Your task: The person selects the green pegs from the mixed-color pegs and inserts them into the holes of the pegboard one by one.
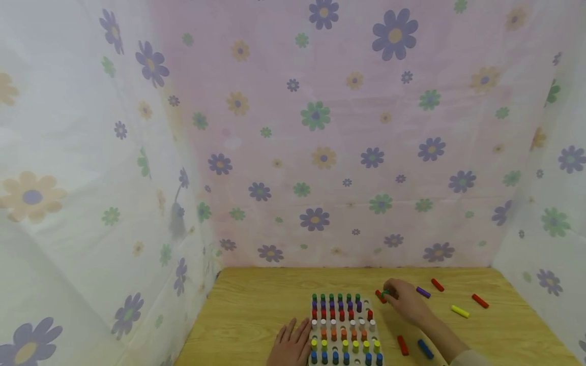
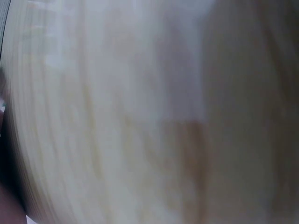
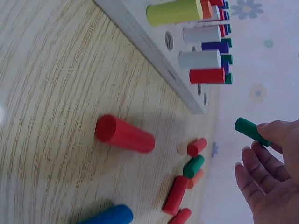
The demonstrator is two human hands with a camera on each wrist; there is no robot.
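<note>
My right hand pinches a green peg between thumb and finger, in the air past the far right corner of the pegboard. Colour-sorted rows of pegs stand upright in the board: green at the far end, then purple, red, white, orange, yellow and blue. Some holes are bare, including the right end of the green row. Beside the board's left edge lies my left hand, fingers extended, fingertips at the edge. The left wrist view is a blur of wood grain with a sliver of hand.
Right of the board lie loose pegs: red, blue, yellow, purple and several more red. Another green peg lies beside an orange one. Flowered sheets enclose the table's back and sides.
</note>
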